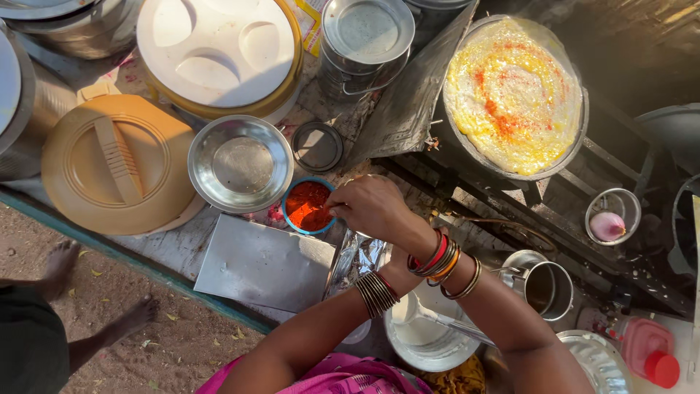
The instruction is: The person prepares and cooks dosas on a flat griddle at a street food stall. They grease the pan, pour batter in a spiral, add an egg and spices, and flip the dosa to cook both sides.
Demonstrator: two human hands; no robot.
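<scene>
I see an outdoor stall in hard sunlight: a worn worktop (182,244) with a green edge, sandy ground (146,343) strewn with dry leaves below, deep shadow at upper right.

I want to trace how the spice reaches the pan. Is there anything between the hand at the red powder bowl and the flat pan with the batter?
A creased metal sheet stands between the red powder bowl, where the right hand is, and the pan.

A yellow dosa (512,95) dusted with red powder cooks on a round griddle (576,149). An empty steel bowl (240,163) sits beside a tan plastic lid (117,164). A halved onion (607,225) rests in a small steel cup (625,201).
</scene>
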